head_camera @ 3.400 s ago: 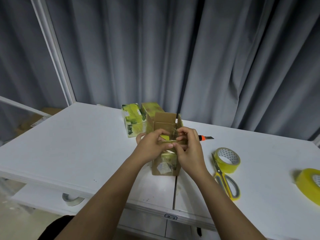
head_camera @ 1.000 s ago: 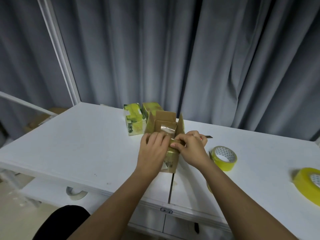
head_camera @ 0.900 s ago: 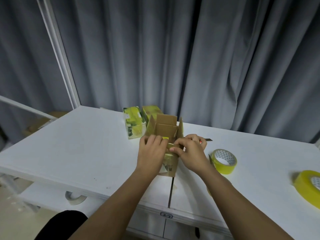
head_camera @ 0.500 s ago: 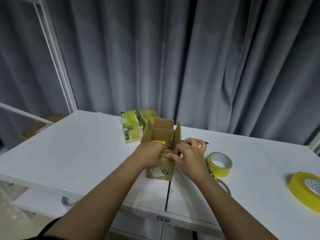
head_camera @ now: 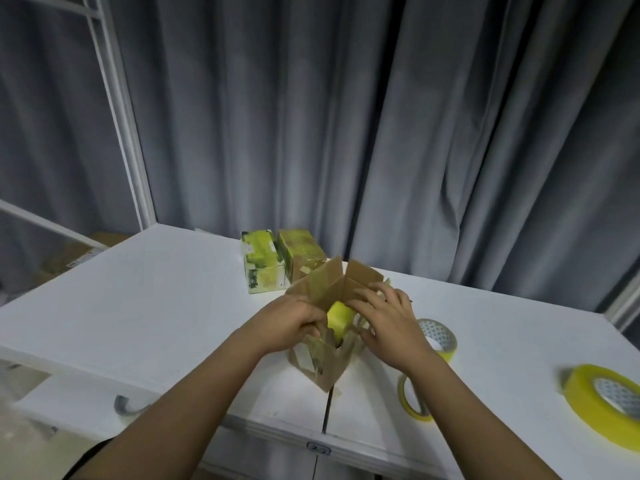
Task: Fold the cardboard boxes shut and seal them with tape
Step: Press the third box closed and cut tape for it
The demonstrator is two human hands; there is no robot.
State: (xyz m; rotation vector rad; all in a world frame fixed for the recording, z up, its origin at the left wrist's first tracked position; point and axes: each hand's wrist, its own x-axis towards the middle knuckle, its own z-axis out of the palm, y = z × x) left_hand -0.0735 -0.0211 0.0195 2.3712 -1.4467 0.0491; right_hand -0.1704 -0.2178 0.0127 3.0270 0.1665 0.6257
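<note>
White tabletop (head_camera: 156, 306); small brown cardboard box (head_camera: 323, 362), flaps up, near its front edge. Left hand (head_camera: 291, 323) grips the box's left wall, fingers curled. Right hand (head_camera: 388, 323) rests spread-fingered on the right flap. Yellow tape roll (head_camera: 439, 337) just right.

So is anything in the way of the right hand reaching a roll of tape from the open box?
Nothing visible. The right hand rests on the open cardboard box, and the nearest tape roll lies just beside it on bare table.
</note>
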